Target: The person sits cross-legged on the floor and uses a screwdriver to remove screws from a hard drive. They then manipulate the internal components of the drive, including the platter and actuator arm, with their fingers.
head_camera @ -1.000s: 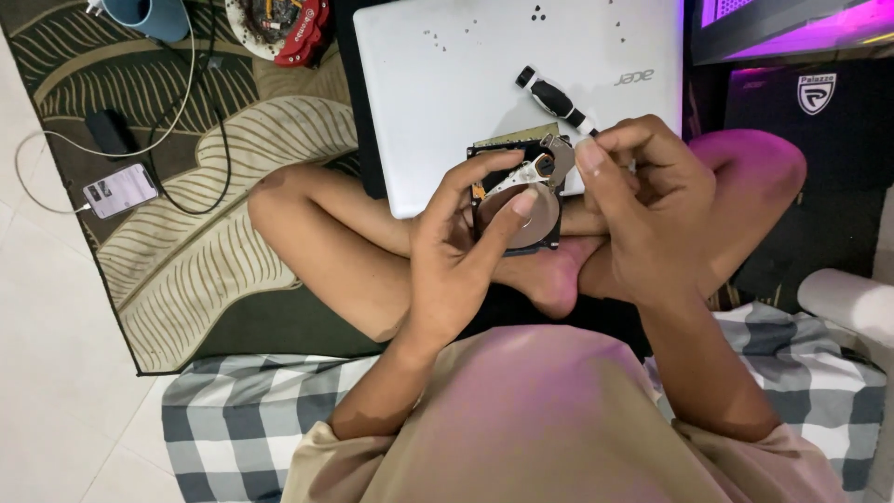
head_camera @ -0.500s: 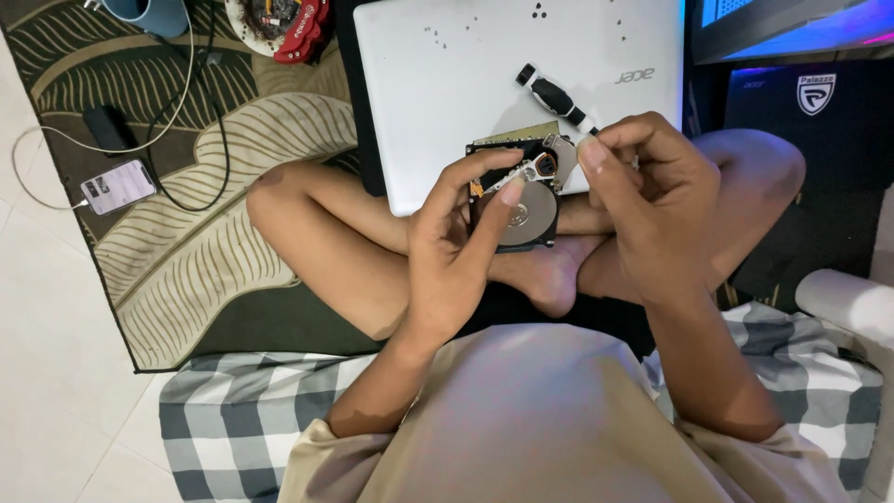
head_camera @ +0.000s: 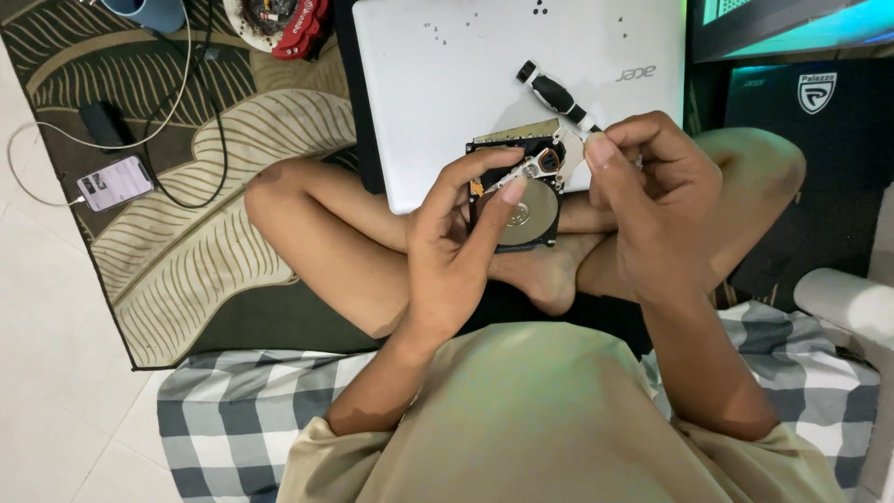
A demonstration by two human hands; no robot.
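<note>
The person sits cross-legged on a black-and-white checked cushion (head_camera: 233, 410), seen from above. The left hand (head_camera: 456, 251) is curled around an opened hard disk drive with a black casing and a shiny silver platter (head_camera: 521, 191), gripping it from the left edge, with the thumb laid across the platter's face. The drive is held above the crossed ankles, in front of the lap, its top edge overlapping the near edge of a closed white laptop (head_camera: 466, 84) that lies on the floor ahead.

The right hand (head_camera: 652, 200) is closed, fingers pinched around the lower end of a small screwdriver with a black-and-white handle (head_camera: 557, 95). The handle slants up and to the left over the laptop lid; the tip meets the drive at its upper right corner, by the silver actuator arm. The exact contact point is hidden by the fingers.

To the left, a dark rug with a pale leaf pattern (head_camera: 186, 242) covers the floor. On it lies a smartphone with a lit screen (head_camera: 115, 183), connected to a white cable (head_camera: 37, 140). A blue cup (head_camera: 149, 13) stands at the top edge, partly cut off.
</note>
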